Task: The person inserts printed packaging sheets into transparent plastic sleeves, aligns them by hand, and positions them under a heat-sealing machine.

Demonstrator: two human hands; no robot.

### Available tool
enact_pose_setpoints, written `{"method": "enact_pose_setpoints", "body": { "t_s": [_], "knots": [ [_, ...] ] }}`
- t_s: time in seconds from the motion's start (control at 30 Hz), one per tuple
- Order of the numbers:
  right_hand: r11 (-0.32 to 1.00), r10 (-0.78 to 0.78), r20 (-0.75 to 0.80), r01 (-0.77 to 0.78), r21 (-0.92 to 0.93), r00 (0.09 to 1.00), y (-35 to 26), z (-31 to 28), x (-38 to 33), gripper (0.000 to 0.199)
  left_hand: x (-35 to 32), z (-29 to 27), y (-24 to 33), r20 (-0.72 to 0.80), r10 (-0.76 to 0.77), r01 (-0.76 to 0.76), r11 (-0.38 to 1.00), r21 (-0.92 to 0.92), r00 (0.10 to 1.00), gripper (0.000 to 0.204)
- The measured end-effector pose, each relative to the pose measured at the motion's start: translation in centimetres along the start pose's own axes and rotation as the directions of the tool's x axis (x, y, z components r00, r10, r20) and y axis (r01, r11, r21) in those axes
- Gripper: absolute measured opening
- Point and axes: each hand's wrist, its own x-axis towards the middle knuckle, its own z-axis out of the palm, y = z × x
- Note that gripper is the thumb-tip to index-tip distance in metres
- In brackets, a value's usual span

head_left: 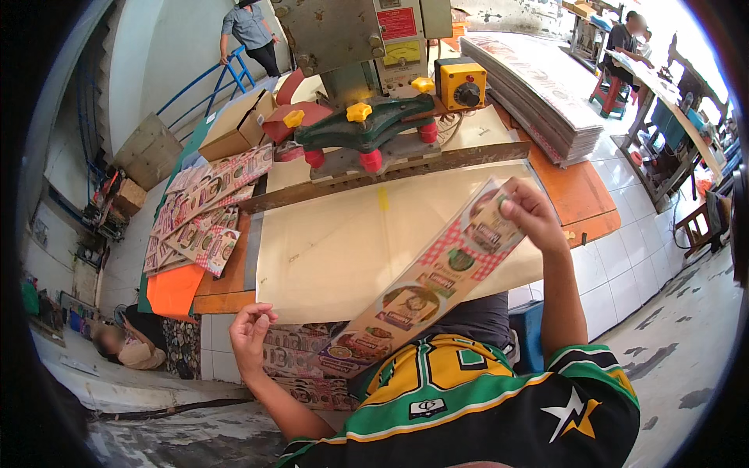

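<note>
My right hand pinches the upper end of a long printed strip. Food pictures and a red-and-white check pattern cover it. The strip slants down to the left across the front edge of a cream work sheet, its lower end by my lap. At that sheet's front left corner is my left hand, its fingers curled with nothing visible in them. Behind the sheet stands a press with a dark green clamp, yellow knobs and red feet. A long metal bar runs along its base.
Loose printed strips are heaped at the left, beside an open cardboard box and an orange sheet. More printed sheets lie below the table edge. A tall stack of boards stands back right. Other people are farther off.
</note>
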Motion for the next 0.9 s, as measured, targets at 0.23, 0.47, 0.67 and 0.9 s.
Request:
{"method": "enact_pose_setpoints", "body": {
  "t_s": [0.23, 0.47, 0.67, 0.9],
  "knots": [
    [0.93, -0.183, 0.153, 0.221, -0.294, 0.971, -3.2, 7.8, -0.5, 0.016, 2.0, 8.4, 4.4, 0.078, 0.226, -0.232, 0.97, 0.072, 0.971, 0.041],
    [0.962, -0.104, 0.272, 0.166, -0.216, 0.957, -4.6, 12.4, -1.0, 0.014, 3.0, 15.3, 9.6, 0.312, 0.359, -0.438, 0.867, 0.238, 0.88, 0.042],
    [0.952, -0.123, 0.271, 0.191, -0.24, 0.955, -5.3, 13.3, -1.5, 0.015, 3.3, 18.0, 10.9, 0.259, 0.392, -0.447, 0.87, 0.208, 0.883, 0.021],
    [0.957, -0.1, 0.292, 0.173, -0.235, 0.951, -6.0, 13.2, -1.8, 0.017, 3.2, 19.8, 11.7, 0.212, 0.409, -0.439, 0.89, 0.124, 0.888, 0.008]
  ]
}}
